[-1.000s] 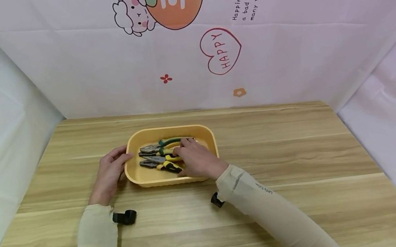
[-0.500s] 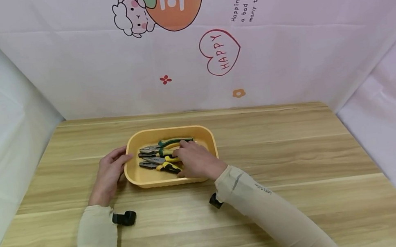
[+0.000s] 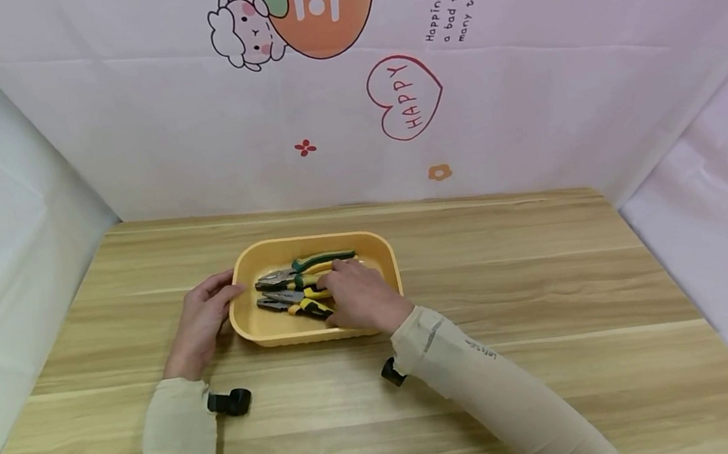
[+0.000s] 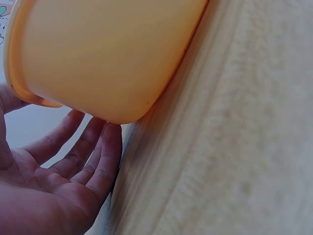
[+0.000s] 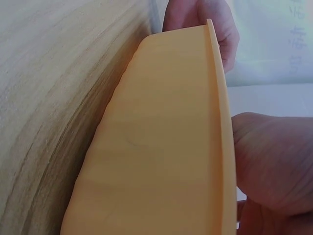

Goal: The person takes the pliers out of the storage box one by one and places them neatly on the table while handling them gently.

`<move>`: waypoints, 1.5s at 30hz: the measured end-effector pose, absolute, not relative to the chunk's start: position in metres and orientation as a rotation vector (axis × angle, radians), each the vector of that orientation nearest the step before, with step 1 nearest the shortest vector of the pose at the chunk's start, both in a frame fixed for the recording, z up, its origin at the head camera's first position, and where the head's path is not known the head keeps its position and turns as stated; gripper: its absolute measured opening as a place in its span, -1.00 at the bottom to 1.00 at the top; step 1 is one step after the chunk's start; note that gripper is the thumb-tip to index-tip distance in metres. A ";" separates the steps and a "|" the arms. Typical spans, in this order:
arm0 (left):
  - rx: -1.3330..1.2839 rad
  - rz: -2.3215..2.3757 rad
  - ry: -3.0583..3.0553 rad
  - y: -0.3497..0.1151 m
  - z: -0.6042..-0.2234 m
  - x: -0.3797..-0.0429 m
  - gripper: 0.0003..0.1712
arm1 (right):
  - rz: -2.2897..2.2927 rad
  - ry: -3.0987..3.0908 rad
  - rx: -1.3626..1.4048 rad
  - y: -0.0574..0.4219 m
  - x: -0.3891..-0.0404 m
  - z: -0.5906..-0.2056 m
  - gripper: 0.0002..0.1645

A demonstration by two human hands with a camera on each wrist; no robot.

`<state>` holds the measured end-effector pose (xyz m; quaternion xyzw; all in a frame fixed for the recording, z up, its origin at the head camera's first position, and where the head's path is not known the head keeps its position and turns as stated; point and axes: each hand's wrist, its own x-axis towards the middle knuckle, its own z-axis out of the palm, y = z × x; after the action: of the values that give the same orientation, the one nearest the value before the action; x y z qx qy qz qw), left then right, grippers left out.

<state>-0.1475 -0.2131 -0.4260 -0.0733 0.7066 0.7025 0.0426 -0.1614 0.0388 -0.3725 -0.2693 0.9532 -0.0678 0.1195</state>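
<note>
Several pliers lie side by side in a yellow plastic basket (image 3: 312, 336), jaws pointing left. The rearmost pliers (image 3: 323, 258) have green and yellow handles; the nearest pliers (image 3: 313, 308) have yellow and black ones. My left hand (image 3: 201, 319) holds the basket's left end, thumb over the rim and fingertips against the outer wall (image 4: 112, 58). Reaching in from the right, my right hand (image 3: 362, 294) grips over the pliers' handles, fingers bent down and thumb on the near side. Its fingertips and the handle ends are hidden; the basket wall covers them in the right wrist view.
The basket stands on a wood-grain table (image 3: 516, 299), towards its back edge. White printed cloth (image 3: 527, 108) hangs behind the table and at both sides. A black wrist mount (image 3: 232, 402) sticks out from the left sleeve; another black mount (image 3: 392, 372) is under the right sleeve.
Both hands keep their places on the basket and pliers. The right wrist and sleeve shift slightly to the left; the pliers scarcely move.
</note>
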 end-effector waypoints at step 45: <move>-0.238 2.138 2.159 -0.213 -0.425 -0.147 -0.39 | -0.413 2.963 -0.775 0.076 -0.158 -0.340 -0.33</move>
<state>-0.1467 -0.2130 -0.4255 -0.0779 0.7076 0.7007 0.0470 -0.1580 0.0764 -0.3404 -0.2508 0.9584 -0.1336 0.0255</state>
